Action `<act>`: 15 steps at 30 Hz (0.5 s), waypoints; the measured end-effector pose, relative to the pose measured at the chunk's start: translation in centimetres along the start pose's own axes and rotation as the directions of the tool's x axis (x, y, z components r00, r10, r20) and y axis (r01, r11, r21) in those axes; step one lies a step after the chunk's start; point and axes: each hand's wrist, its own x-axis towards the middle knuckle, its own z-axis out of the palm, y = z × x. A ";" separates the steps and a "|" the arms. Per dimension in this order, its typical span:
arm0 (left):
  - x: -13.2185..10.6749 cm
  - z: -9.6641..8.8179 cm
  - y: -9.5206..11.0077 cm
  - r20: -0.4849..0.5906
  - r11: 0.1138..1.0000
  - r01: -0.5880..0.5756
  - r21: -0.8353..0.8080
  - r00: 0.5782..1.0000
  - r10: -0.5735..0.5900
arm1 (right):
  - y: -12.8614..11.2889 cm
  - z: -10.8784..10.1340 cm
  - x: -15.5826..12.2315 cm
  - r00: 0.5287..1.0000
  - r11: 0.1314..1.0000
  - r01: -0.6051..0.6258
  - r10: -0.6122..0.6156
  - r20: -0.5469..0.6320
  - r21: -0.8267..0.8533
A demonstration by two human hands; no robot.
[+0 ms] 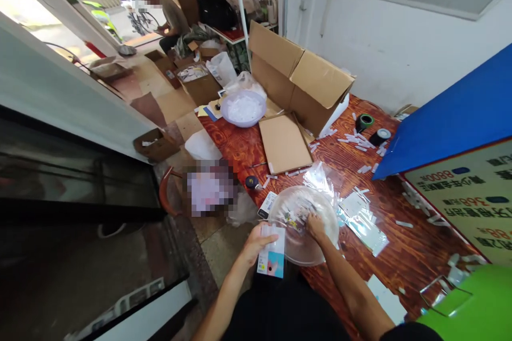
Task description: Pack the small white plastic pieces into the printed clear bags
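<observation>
My left hand (256, 245) is closed on a printed card packet (271, 264), white and light blue with a small dark round hole or dot near its lower part. The thumb lies across its front. My right hand (316, 225) reaches into a wide translucent plastic bowl (330, 248), its fingers bent down among small white and coloured pieces (296, 213). What those fingers pinch, if anything, is too small to tell. Just left of the bowl lies a white and black card (267, 203). Clear plastic sleeves and pale blue cards (366, 224) are spread to its right.
Behind the bowl are a cardboard sheet (285, 141) and an open carton (308, 74). A lilac basin (244, 109) of white pieces stands at the table's far end. Rolls of tape (364, 122) lie at right, near a blue board (452, 112). Another person (174, 16) sits near the doorway.
</observation>
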 end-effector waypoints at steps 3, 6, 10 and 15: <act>0.6 0.8 0.5 0.051 0.997 0.008 0.079 0.999 -0.013 | -0.9 -1.3 -1.4 0.993 0.985 0.052 -0.067 0.092 0.165; 1.5 2.2 1.3 0.147 0.983 0.011 0.186 0.988 -0.039 | -2.2 -3.3 -3.8 0.973 0.937 0.118 -0.175 0.152 0.329; 2.8 4.9 3.1 0.308 0.941 -0.018 0.338 0.947 -0.092 | -3.6 -6.7 -7.7 0.937 0.839 0.172 -0.301 0.177 0.517; 3.9 8.9 5.6 0.453 0.840 -0.111 0.531 0.875 -0.171 | -3.7 -9.5 -11.4 0.963 0.668 0.242 -0.252 -0.092 0.704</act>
